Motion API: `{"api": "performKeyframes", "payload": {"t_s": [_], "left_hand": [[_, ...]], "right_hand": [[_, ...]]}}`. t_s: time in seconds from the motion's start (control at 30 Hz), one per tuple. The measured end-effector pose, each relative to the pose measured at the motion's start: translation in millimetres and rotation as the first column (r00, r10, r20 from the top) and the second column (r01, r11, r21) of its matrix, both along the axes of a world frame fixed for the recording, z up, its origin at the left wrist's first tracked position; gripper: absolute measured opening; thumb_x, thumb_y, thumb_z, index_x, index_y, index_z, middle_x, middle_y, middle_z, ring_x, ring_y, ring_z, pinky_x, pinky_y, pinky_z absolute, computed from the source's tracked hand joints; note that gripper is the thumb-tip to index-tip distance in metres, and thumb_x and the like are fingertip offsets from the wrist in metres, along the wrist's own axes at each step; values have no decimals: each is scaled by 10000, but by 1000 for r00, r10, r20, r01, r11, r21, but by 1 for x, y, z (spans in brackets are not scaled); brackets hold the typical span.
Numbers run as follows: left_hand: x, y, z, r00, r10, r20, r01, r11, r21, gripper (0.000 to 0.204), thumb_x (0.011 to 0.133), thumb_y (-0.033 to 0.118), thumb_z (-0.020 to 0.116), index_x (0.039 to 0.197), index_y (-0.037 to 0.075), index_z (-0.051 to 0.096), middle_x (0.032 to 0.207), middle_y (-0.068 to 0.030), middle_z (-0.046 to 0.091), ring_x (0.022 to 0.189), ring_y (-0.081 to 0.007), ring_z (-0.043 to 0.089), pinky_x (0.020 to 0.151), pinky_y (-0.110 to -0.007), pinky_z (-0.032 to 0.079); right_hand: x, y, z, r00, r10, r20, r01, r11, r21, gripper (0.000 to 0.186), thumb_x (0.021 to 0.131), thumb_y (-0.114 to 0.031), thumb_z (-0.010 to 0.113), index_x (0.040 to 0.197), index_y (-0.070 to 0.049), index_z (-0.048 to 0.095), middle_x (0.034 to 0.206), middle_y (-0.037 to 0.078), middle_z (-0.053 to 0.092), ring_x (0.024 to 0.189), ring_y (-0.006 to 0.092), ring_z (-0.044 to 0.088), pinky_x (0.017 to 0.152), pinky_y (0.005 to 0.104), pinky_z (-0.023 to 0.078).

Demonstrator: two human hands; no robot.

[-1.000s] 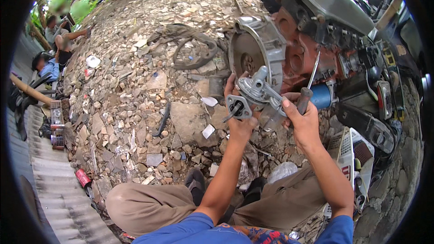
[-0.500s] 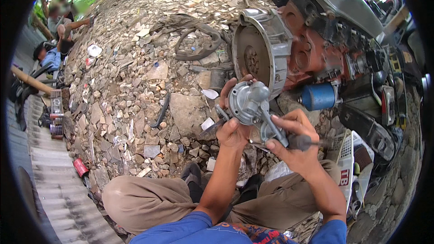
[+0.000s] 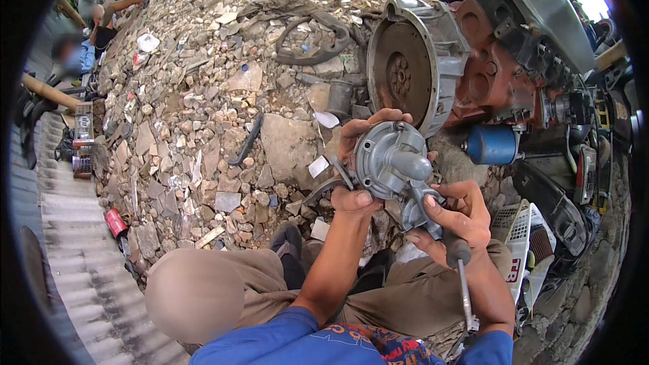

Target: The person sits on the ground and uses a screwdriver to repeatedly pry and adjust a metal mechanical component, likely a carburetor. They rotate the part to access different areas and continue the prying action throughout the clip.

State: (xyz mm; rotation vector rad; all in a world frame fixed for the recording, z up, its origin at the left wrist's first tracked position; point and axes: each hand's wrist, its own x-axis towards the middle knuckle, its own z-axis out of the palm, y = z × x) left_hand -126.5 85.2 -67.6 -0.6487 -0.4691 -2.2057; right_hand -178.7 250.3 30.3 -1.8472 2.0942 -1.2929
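Observation:
A grey cast-metal pump-like part (image 3: 387, 161), with a round bolted flange and a domed nose, is up in front of me above my knees. My left hand (image 3: 355, 192) is wrapped round its left side, the thumb in front and the fingers behind. On its lower right, the thumb and fingers of my right hand (image 3: 460, 211) press against the part's narrower end. A screwdriver (image 3: 462, 272) is tucked in the same right hand, its dark handle in the palm and its shank pointing back towards my forearm. A flat metal lever (image 3: 342, 172) juts out beside my left thumb.
A reddish engine block (image 3: 483, 71) with a big round flywheel housing (image 3: 405, 71) and a blue filter (image 3: 491, 145) lies ahead right. A white plastic basket (image 3: 520, 250) holds parts at my right. Stony ground, a black hose loop (image 3: 314, 59), and seated people (image 3: 91, 54) far left.
The pump part has turned, so its domed nose now points more to the right. My right hand has shifted its grip, and the screwdriver shank has swung down towards me.

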Motion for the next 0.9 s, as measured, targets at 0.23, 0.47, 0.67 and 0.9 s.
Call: {"api": "performKeyframes", "payload": {"t_s": [0.23,0.47,0.67,0.9], "left_hand": [[-4,5,-10,988,-74,-135,97,981,170,815,597,173,825,1344,246,507,1431,-181,393,1402,-366,360,1043,-703,422],[-4,-4,-8,976,-78,-202,99,991,91,883,604,155,824,1410,196,465,1442,-168,390,1415,-388,334,1000,-703,463],[2,-1,-4,990,-109,-84,124,971,203,830,617,148,804,1381,160,480,1419,-182,419,1395,-404,367,958,-698,496],[8,-11,-4,993,-15,116,-10,978,210,820,594,161,798,1354,108,495,1383,-218,442,1346,-407,432,947,-672,514]], "right_hand": [[19,-12,3,994,-58,-90,58,998,-1,586,602,-169,934,1151,-124,735,957,186,604,776,254,640,631,310,542],[27,-16,7,987,-30,-156,29,1000,-6,608,596,-182,935,1162,-108,726,945,197,601,755,272,650,608,314,556],[26,-18,9,983,-53,-176,64,996,59,589,633,-180,914,1182,-98,717,964,195,609,695,233,620,557,308,525],[7,-21,0,998,-57,-35,60,995,82,717,633,-195,917,1283,-77,638,1139,171,541,684,175,566,578,265,479]]}}
